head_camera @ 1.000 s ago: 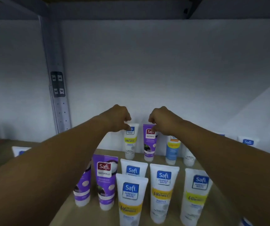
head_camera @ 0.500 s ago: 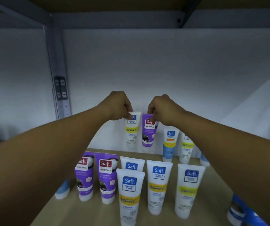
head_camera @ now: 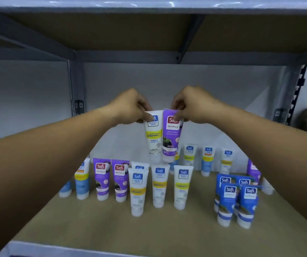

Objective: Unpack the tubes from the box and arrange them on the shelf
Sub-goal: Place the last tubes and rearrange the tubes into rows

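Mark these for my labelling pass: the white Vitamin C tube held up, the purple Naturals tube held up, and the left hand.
White Vitamin C tube (head_camera: 153,135): head view, on its yellow label band.
Purple Naturals tube (head_camera: 171,138): head view, mid-body below the logo.
Left hand (head_camera: 130,106): head view, back of the hand.

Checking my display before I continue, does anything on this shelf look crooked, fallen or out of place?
Nothing has fallen or spilled. The shelved tubes stand cap-down in groups. Only two aren't placed: the left hand pinches a white Vitamin C tube and the right hand a purple Naturals tube, both in the air.
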Action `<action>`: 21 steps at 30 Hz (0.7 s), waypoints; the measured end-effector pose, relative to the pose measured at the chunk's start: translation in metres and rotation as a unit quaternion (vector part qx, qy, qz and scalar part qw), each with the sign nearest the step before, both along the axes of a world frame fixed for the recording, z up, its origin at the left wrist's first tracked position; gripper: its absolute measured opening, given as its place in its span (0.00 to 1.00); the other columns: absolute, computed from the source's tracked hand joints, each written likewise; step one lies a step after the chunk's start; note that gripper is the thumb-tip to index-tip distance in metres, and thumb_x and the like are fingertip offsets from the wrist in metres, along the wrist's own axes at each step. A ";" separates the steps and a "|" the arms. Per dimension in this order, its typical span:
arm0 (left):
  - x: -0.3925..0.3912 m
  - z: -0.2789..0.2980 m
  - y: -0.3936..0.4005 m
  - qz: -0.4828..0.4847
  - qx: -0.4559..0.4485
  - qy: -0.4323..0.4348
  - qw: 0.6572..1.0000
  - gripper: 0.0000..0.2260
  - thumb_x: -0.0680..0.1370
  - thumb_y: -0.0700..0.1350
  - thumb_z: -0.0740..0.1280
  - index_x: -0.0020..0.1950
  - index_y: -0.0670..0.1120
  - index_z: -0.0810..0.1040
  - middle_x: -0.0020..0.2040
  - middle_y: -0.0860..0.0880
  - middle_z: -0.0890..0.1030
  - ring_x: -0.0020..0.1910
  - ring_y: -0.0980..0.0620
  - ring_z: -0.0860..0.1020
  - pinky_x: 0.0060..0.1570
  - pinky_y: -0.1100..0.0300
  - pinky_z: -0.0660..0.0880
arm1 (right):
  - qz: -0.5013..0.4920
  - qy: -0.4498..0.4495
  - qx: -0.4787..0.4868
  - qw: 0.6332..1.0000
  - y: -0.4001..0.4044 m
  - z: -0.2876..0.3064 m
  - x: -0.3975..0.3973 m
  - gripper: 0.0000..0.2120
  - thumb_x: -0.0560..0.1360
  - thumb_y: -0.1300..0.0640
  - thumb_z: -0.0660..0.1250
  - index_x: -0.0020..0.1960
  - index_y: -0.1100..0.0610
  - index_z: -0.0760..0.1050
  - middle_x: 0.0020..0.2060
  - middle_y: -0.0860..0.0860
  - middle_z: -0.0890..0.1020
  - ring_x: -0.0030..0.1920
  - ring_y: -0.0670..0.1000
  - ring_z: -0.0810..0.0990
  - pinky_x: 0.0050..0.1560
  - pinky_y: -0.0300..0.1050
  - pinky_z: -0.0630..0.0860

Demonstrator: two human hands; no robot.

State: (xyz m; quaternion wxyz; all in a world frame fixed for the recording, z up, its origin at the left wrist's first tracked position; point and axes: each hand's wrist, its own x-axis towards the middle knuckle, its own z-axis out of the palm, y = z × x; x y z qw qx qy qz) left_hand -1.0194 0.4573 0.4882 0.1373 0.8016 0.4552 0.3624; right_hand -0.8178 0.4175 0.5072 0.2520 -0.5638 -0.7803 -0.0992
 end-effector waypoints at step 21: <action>0.004 -0.158 -0.069 -0.031 -0.055 0.024 0.998 0.07 0.73 0.44 0.76 0.50 0.49 0.85 0.45 0.54 0.86 0.42 0.56 0.84 0.45 0.61 0.79 | 0.022 0.074 -0.154 0.985 -0.063 -0.156 0.030 0.06 0.70 0.61 0.76 0.46 0.55 0.83 0.37 0.47 0.84 0.40 0.43 0.82 0.43 0.42 0.82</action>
